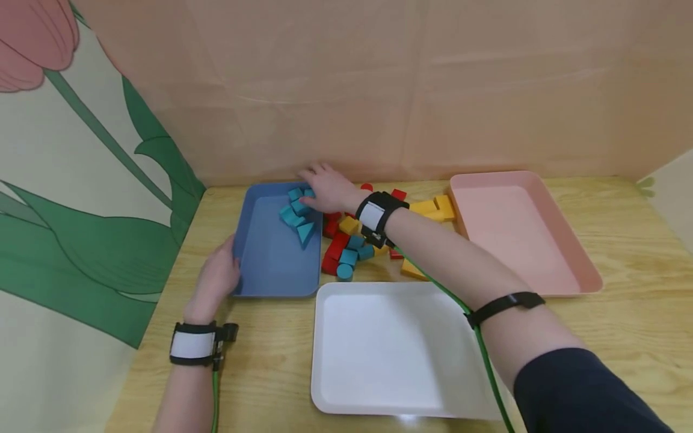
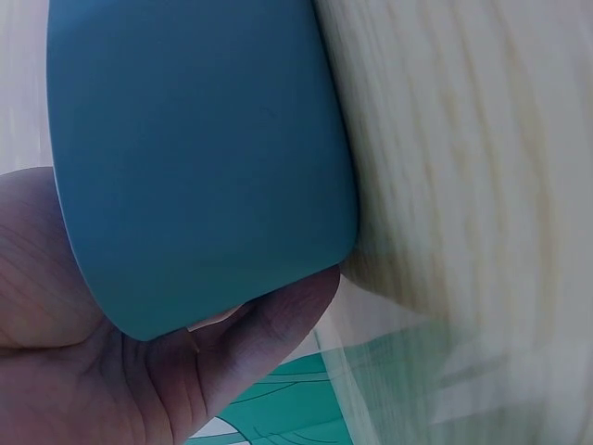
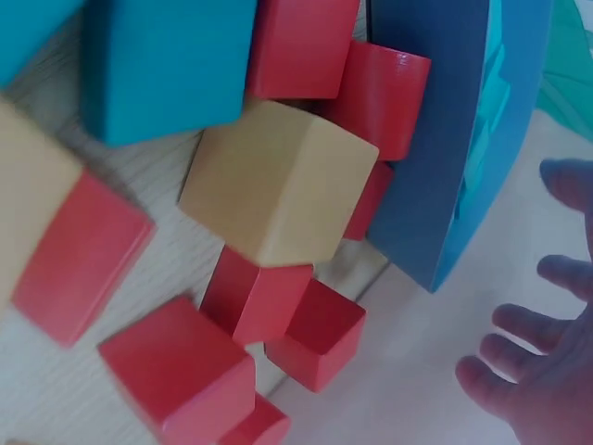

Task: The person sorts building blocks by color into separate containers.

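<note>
My left hand (image 1: 219,273) grips the left side of the blue tray (image 1: 262,264); in the left wrist view, part of the hand lies against the outer wall of that tray (image 2: 204,167). Over the tray's far right corner is my right hand (image 1: 330,189), its fingers spread, nothing held in them. The right wrist view shows those spread fingers (image 3: 528,343) apart from the blocks. Several blue blocks (image 1: 292,216) lie inside the tray toward its right side, including a triangular one (image 1: 305,233). The right hand partly hides that group.
Right of the blue tray lie red blocks (image 1: 337,245), yellow blocks (image 1: 349,225) and more blue blocks (image 1: 349,257), partly covered by the right forearm. A white tray (image 1: 379,349) stands in front, a pink tray (image 1: 525,234) at the right. A wall covering (image 1: 379,90) rises behind the table.
</note>
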A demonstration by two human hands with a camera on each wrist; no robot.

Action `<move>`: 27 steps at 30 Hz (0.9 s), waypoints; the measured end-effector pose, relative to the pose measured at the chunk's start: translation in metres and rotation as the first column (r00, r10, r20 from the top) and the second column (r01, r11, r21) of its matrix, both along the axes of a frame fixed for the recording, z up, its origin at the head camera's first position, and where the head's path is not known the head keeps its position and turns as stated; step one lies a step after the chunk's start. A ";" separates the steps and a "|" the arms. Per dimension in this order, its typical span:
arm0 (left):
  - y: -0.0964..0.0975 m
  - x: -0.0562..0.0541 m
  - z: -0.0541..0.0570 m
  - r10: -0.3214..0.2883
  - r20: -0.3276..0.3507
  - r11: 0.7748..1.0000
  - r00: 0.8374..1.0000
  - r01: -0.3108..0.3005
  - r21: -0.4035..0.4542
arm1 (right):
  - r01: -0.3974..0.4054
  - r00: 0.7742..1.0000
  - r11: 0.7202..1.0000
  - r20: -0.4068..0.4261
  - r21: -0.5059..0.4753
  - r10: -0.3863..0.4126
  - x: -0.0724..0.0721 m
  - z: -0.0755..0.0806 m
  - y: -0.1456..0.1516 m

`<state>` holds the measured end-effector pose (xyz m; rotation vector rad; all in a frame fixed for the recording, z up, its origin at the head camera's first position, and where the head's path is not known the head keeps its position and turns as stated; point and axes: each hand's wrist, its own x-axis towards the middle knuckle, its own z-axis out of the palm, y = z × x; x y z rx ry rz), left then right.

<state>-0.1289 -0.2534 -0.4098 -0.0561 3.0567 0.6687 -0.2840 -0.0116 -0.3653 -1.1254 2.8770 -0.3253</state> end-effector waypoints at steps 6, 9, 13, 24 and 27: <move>-0.002 -0.001 0.001 0.000 -0.006 1.000 1.000 0.000 -0.006 | -0.067 0.998 0.998 -0.009 0.023 0.067 0.004 -0.001 0.016; -0.002 0.000 0.001 0.006 -0.003 1.000 1.000 -0.006 -0.007 | -0.092 0.996 0.995 -0.016 0.032 0.092 0.008 -0.003 0.024; -0.002 0.000 0.001 0.018 0.004 1.000 1.000 -0.018 0.000 | -0.117 0.993 0.992 -0.006 0.042 0.117 0.017 -0.006 0.034; -0.002 0.000 0.000 0.014 0.013 1.000 1.000 -0.013 -0.004 | -0.215 0.976 0.974 0.054 0.069 0.211 0.052 -0.015 0.066; -0.002 0.000 0.000 0.008 0.011 1.000 1.000 -0.008 -0.003 | -0.239 0.970 0.970 0.056 0.054 0.236 0.061 -0.018 0.074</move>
